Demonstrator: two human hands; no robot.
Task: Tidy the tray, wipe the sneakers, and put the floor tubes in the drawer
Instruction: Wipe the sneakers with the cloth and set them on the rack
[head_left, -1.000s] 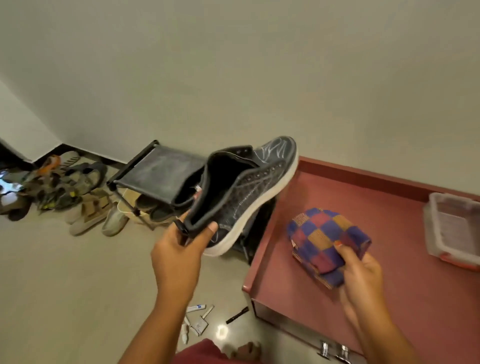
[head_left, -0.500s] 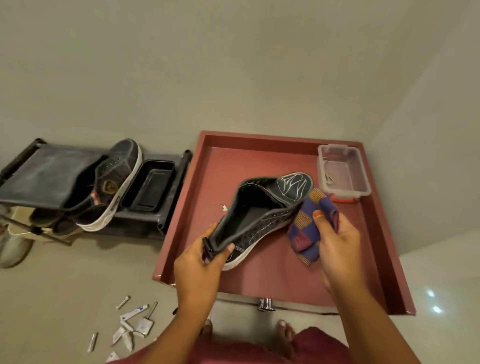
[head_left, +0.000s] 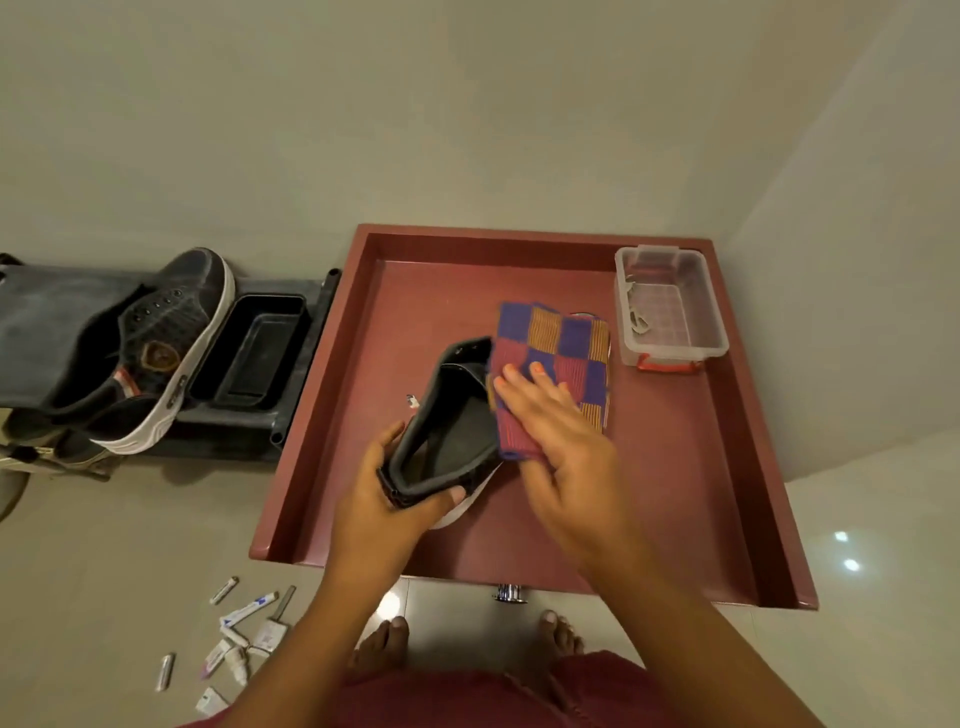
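Left hand (head_left: 395, 499): mine; fingers and thumb curled round the heel of the sneaker (head_left: 451, 441), holding it over the table (head_left: 675, 493).
Right hand (head_left: 558, 447): mine; fingers spread flat, pressing the cloth (head_left: 553, 364) onto the sneaker's front.
Sneaker: dark, white sole, opening up; toe hidden under the cloth.
Second sneaker (head_left: 156, 353): on the black rack (head_left: 47, 312) to my left, beside a black tray (head_left: 249, 353); not yet wiped, I judge.
Tubes (head_left: 244, 634): scattered on the floor by my left foot, well apart from the table.
Box (head_left: 670, 306): clear, at the table's far right corner, near the cloth.
Risk, grip: I hold the heel only; a hard push on the toe could twist the sneaker loose.
Risk, cloth: loosely draped; a long stroke could slide it off or knock the box.
Edges: raised rim on the back and both sides of the table; the near edge looks lower.
Room: bare table right of and before the sneaker; tight toward the box.
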